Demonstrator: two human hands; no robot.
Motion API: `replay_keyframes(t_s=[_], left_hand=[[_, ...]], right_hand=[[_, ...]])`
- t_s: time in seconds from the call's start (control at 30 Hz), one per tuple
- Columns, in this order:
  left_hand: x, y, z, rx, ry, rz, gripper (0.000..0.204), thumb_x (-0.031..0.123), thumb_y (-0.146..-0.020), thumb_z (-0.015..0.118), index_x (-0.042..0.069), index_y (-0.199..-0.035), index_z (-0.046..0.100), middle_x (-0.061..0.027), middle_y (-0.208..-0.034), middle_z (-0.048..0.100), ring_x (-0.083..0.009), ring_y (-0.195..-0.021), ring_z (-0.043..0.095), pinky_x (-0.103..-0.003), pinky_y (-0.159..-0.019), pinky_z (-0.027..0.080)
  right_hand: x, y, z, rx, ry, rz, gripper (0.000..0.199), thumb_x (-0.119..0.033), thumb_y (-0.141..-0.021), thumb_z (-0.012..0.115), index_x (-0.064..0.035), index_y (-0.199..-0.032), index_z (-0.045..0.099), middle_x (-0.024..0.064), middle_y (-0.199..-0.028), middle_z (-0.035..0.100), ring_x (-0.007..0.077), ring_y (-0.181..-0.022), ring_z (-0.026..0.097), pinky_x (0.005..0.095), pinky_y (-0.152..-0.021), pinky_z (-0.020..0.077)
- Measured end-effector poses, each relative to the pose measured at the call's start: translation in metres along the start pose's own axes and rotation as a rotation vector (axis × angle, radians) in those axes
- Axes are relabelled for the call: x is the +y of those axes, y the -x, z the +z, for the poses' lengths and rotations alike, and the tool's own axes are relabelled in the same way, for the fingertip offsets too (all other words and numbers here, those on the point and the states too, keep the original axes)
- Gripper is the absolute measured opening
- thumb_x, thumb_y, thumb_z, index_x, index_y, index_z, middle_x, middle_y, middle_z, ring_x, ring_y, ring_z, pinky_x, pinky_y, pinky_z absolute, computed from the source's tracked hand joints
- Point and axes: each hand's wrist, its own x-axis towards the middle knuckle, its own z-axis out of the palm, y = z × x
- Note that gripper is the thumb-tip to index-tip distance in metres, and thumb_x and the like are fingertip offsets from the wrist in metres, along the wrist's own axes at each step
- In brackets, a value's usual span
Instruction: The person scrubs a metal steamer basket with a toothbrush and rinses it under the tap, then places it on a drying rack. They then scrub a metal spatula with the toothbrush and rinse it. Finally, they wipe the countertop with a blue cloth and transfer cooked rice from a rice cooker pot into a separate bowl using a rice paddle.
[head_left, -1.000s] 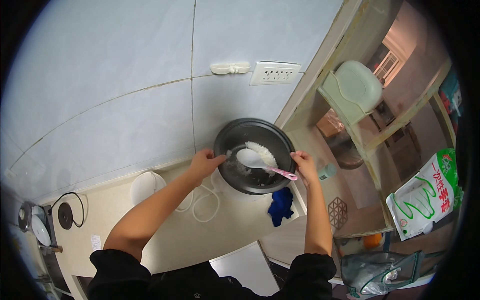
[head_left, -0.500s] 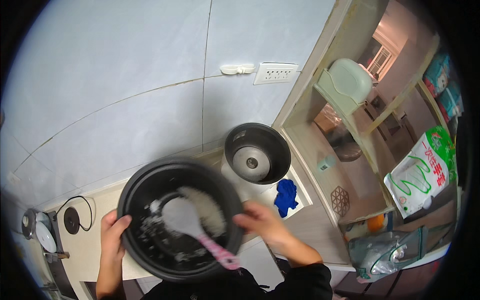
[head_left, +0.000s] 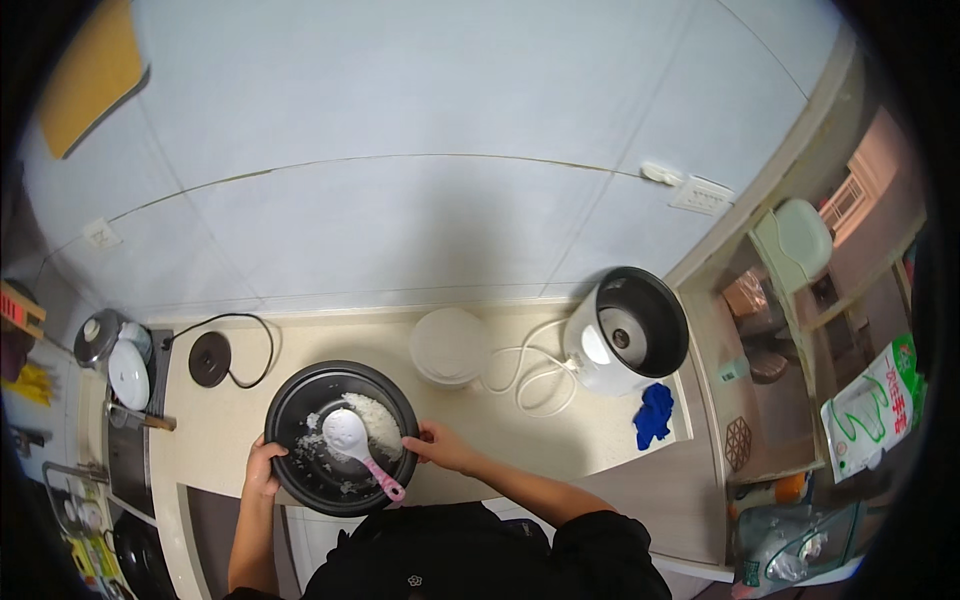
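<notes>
Between my hands is a black rice cooker pot (head_left: 294, 480) with white cooked rice (head_left: 376, 420) along its right side and scraps stuck to the bottom. A white rice paddle (head_left: 345, 432) with a pink handle lies in it, the handle resting over the near rim. My left hand (head_left: 262, 466) grips the left rim, thumb on top. My right hand (head_left: 440, 446) pinches the right rim. The white rice cooker body (head_left: 600, 360), its dark inside bare, stands to the right by the wall.
A round white lidded container (head_left: 449, 347) stands behind the pot. White cord (head_left: 535, 385) loops beside the cooker; a blue cloth (head_left: 653, 417) lies at the counter's right end. At left are a dark round plate with a cable (head_left: 210, 359) and a sink (head_left: 128, 460).
The pot has shifted left along the counter, away from the cooker body, and appears lower and farther from the camera. Both hands keep hold of its rim. The view has swung left.
</notes>
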Motion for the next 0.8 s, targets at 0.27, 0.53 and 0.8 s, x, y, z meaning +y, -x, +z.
replay_keyframes(t_s=[0.27,0.53,0.8], left_hand=[[-0.016,-0.031,-0.035,0.030,0.020,-0.017,0.043,-0.005,-0.054,0.047,-0.004,-0.096,0.056,-0.0110,-0.081,0.061,-0.0213,-0.063,0.058,-0.031,-0.060,0.052],[-0.002,-0.053,-0.045,0.054,0.004,-0.051,0.037,-0.007,-0.055,0.049,-0.003,-0.092,0.057,-0.0090,-0.074,0.059,-0.0192,-0.057,0.055,-0.028,-0.054,0.049],[0.002,-0.066,-0.058,-0.023,-0.076,-0.070,0.038,-0.003,-0.061,0.053,-0.004,-0.099,0.056,-0.0082,-0.079,0.060,-0.0177,-0.063,0.059,-0.029,-0.059,0.052]], right_hand=[[-0.026,-0.022,-0.059,0.776,0.800,-0.515,0.036,-0.011,-0.071,0.066,0.0028,-0.101,0.052,0.0210,-0.097,0.053,0.0329,-0.094,0.051,0.0391,-0.077,0.0429],[-0.034,-0.081,-0.126,0.798,0.968,-0.361,0.071,-0.031,-0.064,0.074,0.0042,-0.118,0.043,0.0292,-0.118,0.044,0.0396,-0.112,0.043,0.0418,-0.094,0.0374],[-0.052,-0.081,-0.132,0.410,0.897,-0.177,0.082,-0.037,-0.061,0.077,0.0044,-0.122,0.042,0.0249,-0.120,0.046,0.0378,-0.110,0.045,0.0379,-0.095,0.0374]])
